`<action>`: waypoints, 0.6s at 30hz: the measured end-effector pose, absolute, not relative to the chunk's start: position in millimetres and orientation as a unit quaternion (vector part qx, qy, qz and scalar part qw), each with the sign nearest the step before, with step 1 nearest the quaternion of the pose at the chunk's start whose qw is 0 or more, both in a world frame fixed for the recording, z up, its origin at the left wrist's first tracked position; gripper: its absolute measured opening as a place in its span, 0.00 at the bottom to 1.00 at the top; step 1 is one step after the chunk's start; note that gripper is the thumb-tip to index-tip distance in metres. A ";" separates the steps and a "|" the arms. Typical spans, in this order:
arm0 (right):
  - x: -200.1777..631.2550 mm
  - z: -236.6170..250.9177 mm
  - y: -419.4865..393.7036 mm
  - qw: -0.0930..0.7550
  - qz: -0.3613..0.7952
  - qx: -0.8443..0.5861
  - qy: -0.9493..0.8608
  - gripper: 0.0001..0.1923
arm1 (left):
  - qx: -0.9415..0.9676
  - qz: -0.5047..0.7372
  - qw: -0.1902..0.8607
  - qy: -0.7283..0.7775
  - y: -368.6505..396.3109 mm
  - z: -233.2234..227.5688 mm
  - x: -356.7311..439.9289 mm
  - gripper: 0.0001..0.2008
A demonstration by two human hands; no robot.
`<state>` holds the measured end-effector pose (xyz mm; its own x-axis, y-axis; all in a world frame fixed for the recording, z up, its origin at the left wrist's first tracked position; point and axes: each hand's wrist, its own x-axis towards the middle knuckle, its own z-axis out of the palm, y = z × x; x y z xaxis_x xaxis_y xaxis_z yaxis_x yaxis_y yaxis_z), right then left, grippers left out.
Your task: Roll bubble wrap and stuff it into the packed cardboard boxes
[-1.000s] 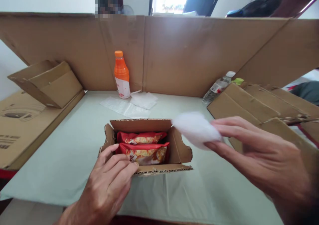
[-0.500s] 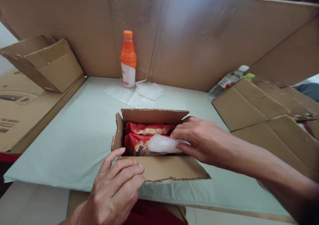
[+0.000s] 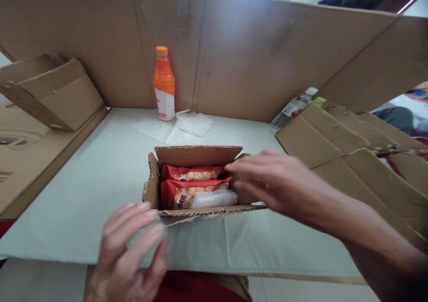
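Wrap is set in the box, between the red packets and the near wall. Nothing is seen gripped by the right hand, blurred, its fingers parted over the box's right end. The left hand is held loosely curled, without load, beside the near left corner. The soft bubbled bundle could be crushed, and the glossy, crinkled packets creased, if the stiff, ragged-edged cardboard were pressed inward.
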<state>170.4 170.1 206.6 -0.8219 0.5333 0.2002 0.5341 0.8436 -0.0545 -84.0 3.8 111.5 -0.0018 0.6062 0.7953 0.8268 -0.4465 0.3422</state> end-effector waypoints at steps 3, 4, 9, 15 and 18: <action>229.3 195.9 165.2 0.258 0.007 -0.382 -0.887 0.10 | -0.580 -0.538 0.062 -0.609 -1.3 86.4 -92.8 0.29; 245.6 182.2 161.4 0.260 0.040 -0.410 -0.873 0.11 | -0.541 -0.551 0.009 -0.635 -2.2 74.0 -93.8 0.29; 250.8 80.8 131.8 0.220 0.238 -0.459 -0.827 0.32 | -0.403 -0.550 -0.290 -0.671 3.3 16.9 -85.8 0.29; 197.0 51.0 140.6 0.320 0.268 -0.475 -0.775 0.15 | -0.353 -0.594 -0.327 -0.644 56.1 19.0 -74.4 0.28; 227.2 60.8 141.9 0.347 0.219 -0.530 -0.742 0.14 | -0.420 -0.587 -0.372 -0.584 86.9 26.5 -50.6 0.24</action>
<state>227.2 141.9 60.8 -0.1980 0.9386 0.2823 0.6347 0.3423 -0.6928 -50.6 86.9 26.5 -0.3705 0.9269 0.0590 0.0532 -0.0422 0.9977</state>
